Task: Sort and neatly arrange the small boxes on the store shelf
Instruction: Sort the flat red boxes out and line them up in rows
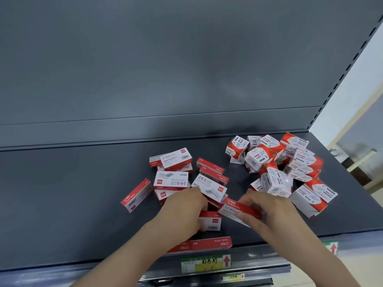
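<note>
On the dark shelf (62, 193), a lone staple box (135, 195) lies left of the jumbled staple boxes (176, 177). The left hand (184, 212) curls round a white-faced box (211, 222) near the front; the right hand (267, 210) pinches a red box (236, 209) beside it. Paper-clip boxes (290, 162) pile up far right.

A dark grey metal back panel (165, 59) rises behind the shelf (62, 193), dully reflecting soft light — a slotted upright (350, 67) edges its right side. Beyond it: pale wall (356, 96), a cream frame (334, 146), light floor (377, 201)
</note>
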